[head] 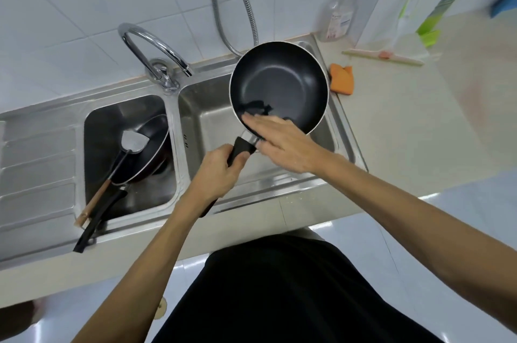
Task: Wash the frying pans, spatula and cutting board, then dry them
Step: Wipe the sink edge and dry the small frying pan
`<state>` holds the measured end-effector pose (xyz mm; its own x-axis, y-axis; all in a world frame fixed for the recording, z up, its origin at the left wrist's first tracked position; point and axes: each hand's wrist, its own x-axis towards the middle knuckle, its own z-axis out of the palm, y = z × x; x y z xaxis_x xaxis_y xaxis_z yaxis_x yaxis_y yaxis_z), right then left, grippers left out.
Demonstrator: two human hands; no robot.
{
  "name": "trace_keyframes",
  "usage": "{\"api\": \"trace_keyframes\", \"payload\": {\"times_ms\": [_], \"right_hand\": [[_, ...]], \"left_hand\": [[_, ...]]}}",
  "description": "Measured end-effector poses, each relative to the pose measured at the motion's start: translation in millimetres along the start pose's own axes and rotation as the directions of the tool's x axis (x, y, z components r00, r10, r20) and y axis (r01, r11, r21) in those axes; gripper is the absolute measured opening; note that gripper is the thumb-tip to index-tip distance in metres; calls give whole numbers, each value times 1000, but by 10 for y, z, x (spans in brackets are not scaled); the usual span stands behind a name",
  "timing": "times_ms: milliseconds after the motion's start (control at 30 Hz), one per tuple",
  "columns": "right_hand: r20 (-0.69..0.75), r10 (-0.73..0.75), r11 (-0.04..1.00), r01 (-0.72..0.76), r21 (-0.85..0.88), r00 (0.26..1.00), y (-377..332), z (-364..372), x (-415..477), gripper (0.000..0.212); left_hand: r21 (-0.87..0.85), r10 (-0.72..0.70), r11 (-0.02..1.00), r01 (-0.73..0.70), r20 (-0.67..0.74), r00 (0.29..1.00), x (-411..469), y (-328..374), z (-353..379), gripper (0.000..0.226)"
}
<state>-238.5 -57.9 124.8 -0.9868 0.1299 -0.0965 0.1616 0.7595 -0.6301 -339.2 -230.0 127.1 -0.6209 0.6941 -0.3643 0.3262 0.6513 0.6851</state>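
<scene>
I hold a black frying pan [279, 82] tilted above the right sink basin [207, 124]. My left hand [218, 172] grips its black handle. My right hand [282, 141] lies with straight fingers over the pan's near rim, pressing a dark cloth [256, 107] against the inside. A second frying pan [142, 149] leans in the left basin [95, 130], its handle sticking out over the front edge. A spatula [131, 142] with a metal head and wooden handle rests across that pan.
A curved chrome faucet [156, 48] stands behind the divider, with a metal hose [240, 4] on the tiled wall. On the counter to the right lie an orange cloth [341, 78], a soap bottle [340, 12] and a squeegee [383, 56]. A ribbed drainboard [36, 174] is at left.
</scene>
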Motion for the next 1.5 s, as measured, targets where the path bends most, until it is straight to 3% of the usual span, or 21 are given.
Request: {"api": "trace_keyframes", "payload": {"times_ms": [67,167,300,500,700,867,967,1100,1267,1367,1500], "right_hand": [[-8,-46,986,44,-163,999,106,52,-260,67],[108,-120,894,155,-421,987,398,38,-571,73],[109,-115,799,157,-581,987,628,36,-803,70],[49,-27,861,48,-506,998,821,137,-978,80],[-106,64,936,-97,-340,992,926,517,-1273,70],[-151,198,935,-232,-267,969,1072,929,-1428,72],[-161,269,916,-304,-262,950,1169,1144,-1496,76],[-35,279,898,-274,-344,960,1169,1238,-1495,80],[-5,308,833,-272,-482,951,1083,1308,-1488,65],[-95,348,857,-357,-372,933,912,1264,-1490,61],[-216,330,935,-350,-62,919,452,1213,-1543,46]], "left_hand": [[-74,-51,996,54,49,998,-33,-69,41,38],[-67,-98,992,105,102,990,-96,-158,143,39],[-60,-115,990,125,148,982,-83,-173,298,37],[65,-99,994,90,147,984,-82,-221,412,39],[132,-177,978,160,136,975,-189,-435,539,37],[189,-258,953,235,104,961,-220,-511,639,36],[119,-303,949,292,88,949,-251,-571,649,36],[-36,-344,937,349,90,935,-341,-677,640,36],[-221,-352,906,361,82,932,-509,-714,691,30],[-273,-356,894,357,52,933,-609,-690,699,30],[-438,-363,834,335,20,932,-760,-618,693,27]]}}
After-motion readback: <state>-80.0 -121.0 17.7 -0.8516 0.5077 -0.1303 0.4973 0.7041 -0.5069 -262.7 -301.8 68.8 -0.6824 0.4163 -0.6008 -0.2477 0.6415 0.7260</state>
